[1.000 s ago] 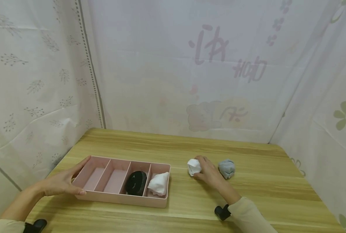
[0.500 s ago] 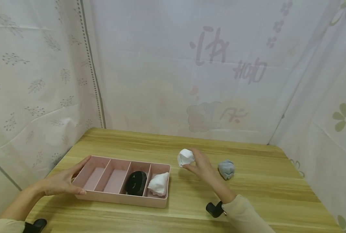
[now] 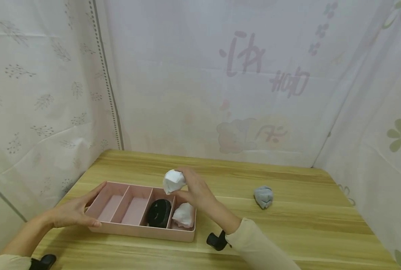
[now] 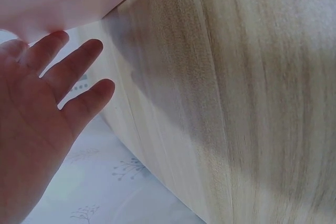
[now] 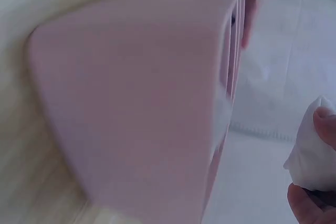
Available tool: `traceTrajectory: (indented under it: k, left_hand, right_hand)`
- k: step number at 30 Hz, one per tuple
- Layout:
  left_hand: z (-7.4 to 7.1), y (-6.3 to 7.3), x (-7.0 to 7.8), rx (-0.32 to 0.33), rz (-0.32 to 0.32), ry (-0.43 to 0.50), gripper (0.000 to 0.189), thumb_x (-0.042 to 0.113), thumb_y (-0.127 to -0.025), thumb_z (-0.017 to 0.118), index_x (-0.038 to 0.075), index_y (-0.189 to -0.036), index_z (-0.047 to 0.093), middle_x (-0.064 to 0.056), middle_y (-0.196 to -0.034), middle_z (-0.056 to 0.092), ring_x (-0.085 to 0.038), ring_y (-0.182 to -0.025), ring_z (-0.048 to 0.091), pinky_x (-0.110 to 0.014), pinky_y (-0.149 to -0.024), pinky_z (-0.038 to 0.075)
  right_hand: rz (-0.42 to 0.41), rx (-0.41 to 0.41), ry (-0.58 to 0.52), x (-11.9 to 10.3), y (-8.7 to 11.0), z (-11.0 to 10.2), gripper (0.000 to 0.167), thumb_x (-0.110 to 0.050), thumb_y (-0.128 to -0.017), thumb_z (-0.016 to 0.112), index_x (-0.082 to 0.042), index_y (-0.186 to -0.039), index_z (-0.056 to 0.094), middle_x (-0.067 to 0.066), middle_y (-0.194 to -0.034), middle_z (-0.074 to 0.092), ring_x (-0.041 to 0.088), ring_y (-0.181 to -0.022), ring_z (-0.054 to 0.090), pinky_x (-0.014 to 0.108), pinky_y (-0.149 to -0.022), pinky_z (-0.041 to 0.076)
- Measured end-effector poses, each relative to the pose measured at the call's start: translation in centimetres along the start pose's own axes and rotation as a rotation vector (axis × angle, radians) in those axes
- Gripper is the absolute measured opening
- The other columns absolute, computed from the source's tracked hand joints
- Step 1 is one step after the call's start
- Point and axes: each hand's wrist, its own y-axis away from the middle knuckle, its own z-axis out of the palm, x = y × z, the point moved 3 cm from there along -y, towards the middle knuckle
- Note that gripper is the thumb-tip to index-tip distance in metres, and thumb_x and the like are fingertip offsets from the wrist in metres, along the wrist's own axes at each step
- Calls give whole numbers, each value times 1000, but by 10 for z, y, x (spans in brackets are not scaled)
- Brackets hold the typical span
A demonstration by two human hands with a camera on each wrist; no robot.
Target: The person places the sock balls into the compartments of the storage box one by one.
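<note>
In the head view my right hand pinches a white balled-up cloth between thumb and fingers, raised above the back edge of a pink divided box. The right wrist view shows the same white cloth beside the box's end wall. My left hand grips the box's left end, thumb at the front corner and index finger at the back corner. Three of its fingers stretch out below the box in the left wrist view. Another white cloth lies in the rightmost compartment, a black oval bundle beside it.
A grey balled-up cloth lies on the wooden table, right of the box. The box's two left compartments show bare floors. Patterned white curtains hang behind and on both sides of the table.
My right hand has lifted the white cloth off the table and carried it left until it is over the box's back edge. My left hand and the box have stayed put.
</note>
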Motion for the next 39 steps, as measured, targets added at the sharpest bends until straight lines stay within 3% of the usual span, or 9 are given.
traceTrajectory:
  k: [2, 5, 12, 15, 21, 22, 26, 31, 39]
  left_hand:
    - [0, 0, 0, -1, -3, -1, 110, 19, -74, 76, 19, -153, -1, -36, -146, 23, -50, -119, 37, -22, -80, 43]
    - [0, 0, -1, -3, -9, -1, 110, 19, -74, 76, 19, -153, -1, -35, -146, 24, -42, -122, 39, -22, -80, 43]
    - [-1, -1, -3, -22, 12, 78, 110, 15, -74, 76, 17, -153, -2, -40, -145, 19, 0, -120, 37, -19, -81, 42]
    - [-1, -2, -3, -24, 13, 77, 111, 14, -74, 76, 15, -153, -2, -42, -143, 19, -1, -117, 40, -20, -80, 43]
    - [-1, -1, -2, -33, -11, 63, 112, 16, -74, 76, 14, -152, -4, -43, -143, 18, -43, -116, 43, -32, -79, 46]
    - [-1, -1, -1, -34, -11, 70, 112, 16, -75, 76, 14, -152, -5, -43, -143, 17, -45, -116, 42, -36, -80, 47]
    - [-1, 0, 0, -41, -19, 82, 112, 17, -75, 76, 15, -152, -5, -45, -142, 16, -46, -115, 43, -34, -79, 46]
    - [0, 0, 2, -28, -35, 55, 111, 19, -74, 76, 16, -152, -3, -42, -143, 19, -44, -115, 42, -23, -77, 44]
    - [-1, 1, 0, -21, -33, 52, 109, 19, -75, 75, 20, -153, -2, -41, -144, 21, -4, -112, 43, -22, -77, 44]
  right_hand:
    - [-35, -22, 4, -10, -4, 9, 58, -16, -72, 81, -3, -119, 49, 9, -110, 60, 20, -98, 58, 29, -81, 50]
    - [-80, -60, 24, -24, -9, 22, 57, -20, -74, 79, -4, -120, 49, 8, -111, 59, 19, -99, 57, 26, -82, 49]
    - [-86, -198, 92, -42, -17, 50, 57, -24, -79, 76, -9, -124, 44, 8, -119, 57, 16, -107, 55, 19, -87, 46]
    - [-100, -242, 135, -45, -19, 61, 57, -25, -80, 75, -10, -124, 44, 8, -119, 57, 15, -108, 55, 17, -86, 45]
    - [-134, -321, 198, -53, -24, 78, 55, -27, -81, 74, -12, -125, 45, 7, -123, 57, 13, -111, 54, 16, -88, 44]
    - [-138, -333, 210, -55, -25, 80, 54, -28, -81, 74, -13, -124, 45, 6, -123, 57, 12, -111, 54, 15, -88, 44]
    - [-144, -375, 258, -58, -24, 87, 52, -29, -81, 73, -16, -123, 46, 3, -123, 57, 10, -110, 54, 14, -86, 44]
    - [-136, -417, 317, -59, -21, 93, 50, -30, -81, 73, -19, -123, 48, -1, -121, 56, 8, -108, 54, 15, -81, 47]
    - [-120, -457, 331, -58, -21, 94, 45, -33, -82, 72, -19, -118, 49, -3, -113, 57, 7, -100, 55, 14, -75, 46]
